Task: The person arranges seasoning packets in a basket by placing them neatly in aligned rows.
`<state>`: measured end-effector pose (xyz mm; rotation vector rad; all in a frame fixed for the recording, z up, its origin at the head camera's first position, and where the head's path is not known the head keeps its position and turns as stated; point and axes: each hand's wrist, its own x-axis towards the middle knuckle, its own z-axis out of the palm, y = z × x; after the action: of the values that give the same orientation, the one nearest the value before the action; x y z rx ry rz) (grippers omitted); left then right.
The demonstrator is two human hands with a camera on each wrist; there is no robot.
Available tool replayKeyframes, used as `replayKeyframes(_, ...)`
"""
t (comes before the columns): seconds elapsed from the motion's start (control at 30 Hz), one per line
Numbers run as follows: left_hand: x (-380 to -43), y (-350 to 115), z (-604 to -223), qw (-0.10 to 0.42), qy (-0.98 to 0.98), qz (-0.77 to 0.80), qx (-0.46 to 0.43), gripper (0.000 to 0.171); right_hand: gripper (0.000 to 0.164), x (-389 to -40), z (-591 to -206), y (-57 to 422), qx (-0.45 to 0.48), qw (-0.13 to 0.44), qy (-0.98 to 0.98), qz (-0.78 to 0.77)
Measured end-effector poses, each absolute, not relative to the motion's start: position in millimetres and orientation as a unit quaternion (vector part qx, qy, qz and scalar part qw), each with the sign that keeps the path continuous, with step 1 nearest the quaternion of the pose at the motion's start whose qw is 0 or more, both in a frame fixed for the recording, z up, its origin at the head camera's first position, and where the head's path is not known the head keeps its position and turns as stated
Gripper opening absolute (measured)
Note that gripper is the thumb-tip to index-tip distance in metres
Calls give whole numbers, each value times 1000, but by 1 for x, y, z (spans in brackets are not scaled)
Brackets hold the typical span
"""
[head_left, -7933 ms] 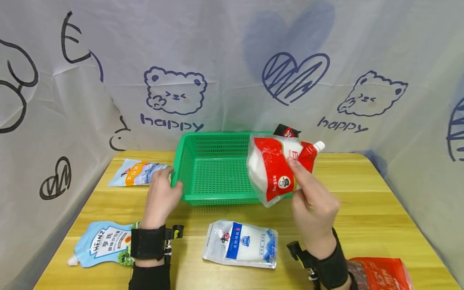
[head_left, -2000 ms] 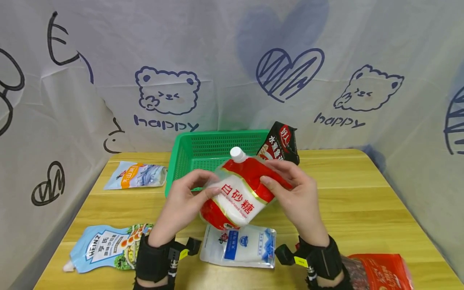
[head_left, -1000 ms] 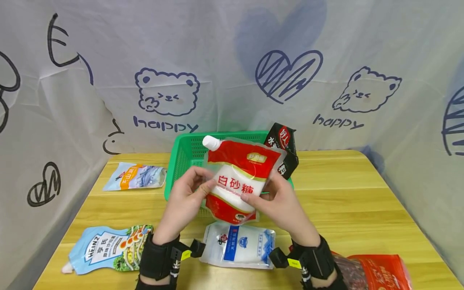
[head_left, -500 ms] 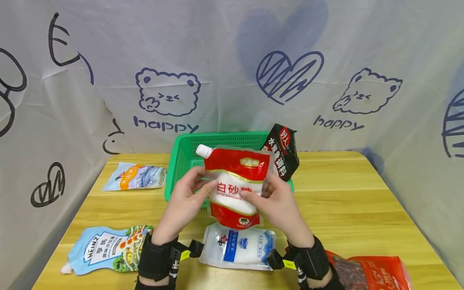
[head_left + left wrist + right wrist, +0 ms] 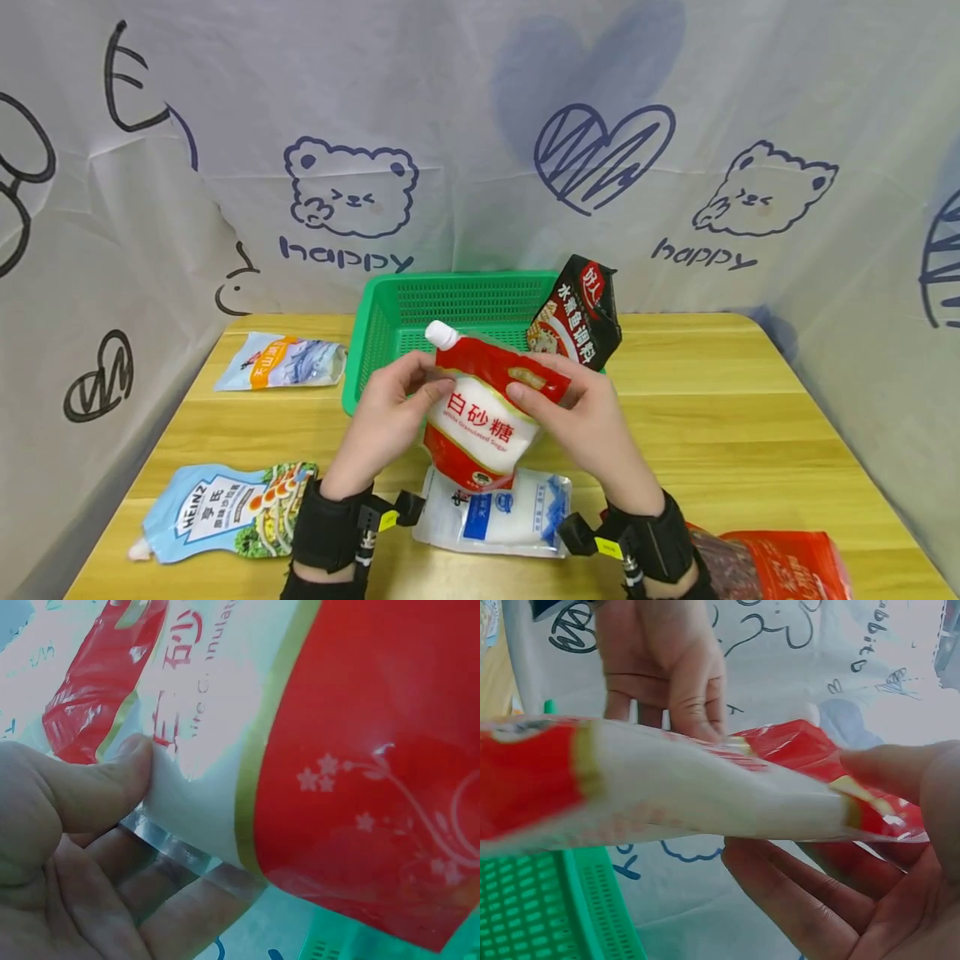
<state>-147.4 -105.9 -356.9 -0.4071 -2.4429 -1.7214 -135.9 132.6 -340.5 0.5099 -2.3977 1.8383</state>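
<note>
Hands first: the left hand (image 5: 390, 412) pinches the left edge of the white sugar pouch (image 5: 474, 421), thumb on the front and fingers behind, while the right hand (image 5: 583, 408) grips its upper right side in the same way. The relation that counts is that the pouch hangs between the two palms, touching both, so neither hand is nearer. Its long axis runs away from the person, foot toward the body, top leaning slightly rightward, with the white spout cap (image 5: 442, 335) at the upper left corner, beyond the left thumb. The right hand holds higher up the pouch than the left.

Just below the pouch in the head view, a salt pouch (image 5: 517, 521) lies flat, partly hidden by it. Beyond stands a green basket (image 5: 468, 292), a black seasoning packet (image 5: 577, 321) leaning at its right end; whether that packet stands inside, I cannot tell. Left on the worktop (image 5: 720, 433) lie a blue-and-orange packet (image 5: 281, 362) beside the basket and a Heinz pouch (image 5: 225, 512) nearer the body; a red bag (image 5: 787, 562) lies by the right forearm
</note>
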Motion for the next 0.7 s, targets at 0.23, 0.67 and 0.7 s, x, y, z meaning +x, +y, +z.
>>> replayKeyframes(0.23, -149, -106, -361, 28, -817, -555, -155, 10, 26, -131, -336, 136, 148, 63, -779, 606)
replayKeyframes(0.67, -151, -99, -361, 37, -802, -582, -133, 22, 25, -136, -329, 128, 96, 128, -761, 629)
replayKeyframes(0.7, -151, -98, -361, 43, -798, -585, -133, 25, 26, -137, -327, 128, 88, 127, -759, 633)
